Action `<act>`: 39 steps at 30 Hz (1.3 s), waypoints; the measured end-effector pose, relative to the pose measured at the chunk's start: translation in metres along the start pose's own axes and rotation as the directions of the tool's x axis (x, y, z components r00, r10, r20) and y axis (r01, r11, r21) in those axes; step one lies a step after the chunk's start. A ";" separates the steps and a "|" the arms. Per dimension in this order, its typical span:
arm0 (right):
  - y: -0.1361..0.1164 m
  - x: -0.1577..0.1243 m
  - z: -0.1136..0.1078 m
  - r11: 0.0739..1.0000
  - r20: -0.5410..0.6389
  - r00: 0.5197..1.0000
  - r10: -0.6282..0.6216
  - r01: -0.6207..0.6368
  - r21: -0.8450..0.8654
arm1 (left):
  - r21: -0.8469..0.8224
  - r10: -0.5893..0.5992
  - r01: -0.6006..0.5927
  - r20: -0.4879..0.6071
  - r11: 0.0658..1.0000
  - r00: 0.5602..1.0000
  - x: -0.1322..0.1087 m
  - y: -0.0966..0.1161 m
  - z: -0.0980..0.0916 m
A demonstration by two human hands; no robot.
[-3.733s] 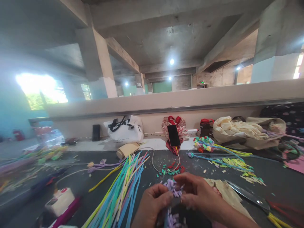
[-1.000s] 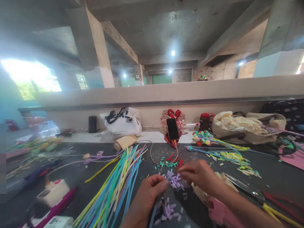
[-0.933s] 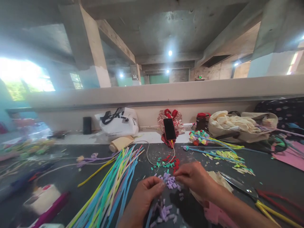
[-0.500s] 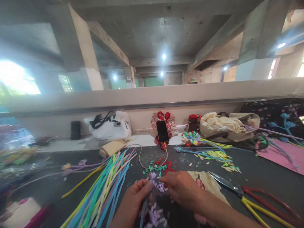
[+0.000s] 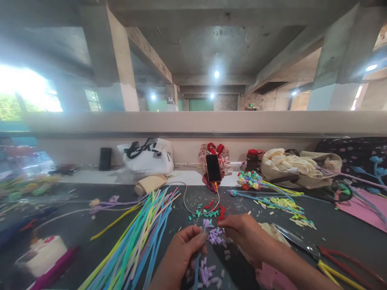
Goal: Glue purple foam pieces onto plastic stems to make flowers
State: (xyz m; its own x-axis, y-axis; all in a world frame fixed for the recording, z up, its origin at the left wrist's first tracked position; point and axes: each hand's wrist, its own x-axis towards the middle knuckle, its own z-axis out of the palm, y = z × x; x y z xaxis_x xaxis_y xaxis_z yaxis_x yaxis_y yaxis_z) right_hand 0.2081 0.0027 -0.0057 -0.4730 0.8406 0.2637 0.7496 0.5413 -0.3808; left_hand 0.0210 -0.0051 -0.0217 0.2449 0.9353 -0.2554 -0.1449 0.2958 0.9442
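My left hand is pinched closed on a blue stem that carries a cluster of small lilac pieces at its top. My right hand is curled closed at the right side of that cluster, fingertips pressed on it. More loose lilac pieces lie on the dark table under my hands. A fan of long coloured stems, mostly blue and green, lies just left of my left hand.
Scissors with red and yellow handles lie at the right. A phone leans on a red bag at the back wall. Finished flower stems, a white bag, a cream bag and a white tape roll stand around.
My hands stay together on the lilac cluster, shifting slightly. Earlier the cluster sat lower between both hands. The view has swung left and right.
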 end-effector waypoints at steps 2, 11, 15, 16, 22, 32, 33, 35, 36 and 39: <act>-0.003 0.001 -0.003 1.000 0.006 1.000 -0.010 0.010 0.016 | 0.001 0.000 0.000 0.007 1.000 1.000 -0.002 0.001 0.000; -0.002 0.032 -0.031 0.999 0.008 0.999 0.051 -0.051 -0.021 | -0.043 0.071 -0.070 0.022 0.997 0.997 -0.004 0.006 -0.005; 0.019 0.047 -0.028 0.989 0.020 0.992 0.122 -0.120 -0.092 | -0.062 0.094 -0.094 -0.012 0.994 0.996 -0.004 0.008 -0.007; 0.023 0.050 -0.025 0.985 0.028 0.990 0.136 -0.132 -0.109 | -0.058 0.087 -0.087 0.000 0.995 0.996 -0.003 0.008 -0.007; 0.021 0.052 -0.010 0.975 0.087 0.986 0.140 -0.122 -0.184 | -0.058 0.090 -0.090 0.000 0.994 0.996 -0.002 0.007 -0.008; 0.011 0.040 -0.005 0.967 0.149 0.983 0.106 -0.067 -0.247 | -0.107 0.110 -0.112 -0.024 0.988 0.994 0.003 0.004 -0.010; 0.012 0.039 -0.005 0.966 0.149 0.984 0.099 -0.059 -0.252 | -0.128 0.090 -0.092 -0.021 0.988 0.996 0.001 0.005 -0.009; 0.013 0.037 -0.007 0.965 0.146 0.985 0.091 -0.051 -0.259 | -0.171 0.060 -0.058 0.010 0.984 0.998 -0.002 0.007 -0.009; 0.014 0.036 -0.008 0.964 0.142 0.986 0.091 -0.051 -0.261 | -0.188 0.058 -0.051 0.030 0.981 0.998 -0.004 0.009 -0.009; 0.018 0.031 -0.017 0.961 0.122 0.987 0.108 -0.072 -0.269 | -0.210 0.067 -0.049 0.076 0.976 0.995 -0.005 0.011 -0.010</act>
State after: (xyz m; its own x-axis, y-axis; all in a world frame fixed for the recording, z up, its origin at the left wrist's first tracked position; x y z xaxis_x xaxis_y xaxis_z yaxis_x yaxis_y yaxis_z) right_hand 0.2148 0.0379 0.0103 -0.4423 0.8900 0.1105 0.8784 0.4547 -0.1468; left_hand 0.0082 -0.0049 -0.0122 0.3068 0.9355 -0.1755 -0.3552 0.2836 0.8907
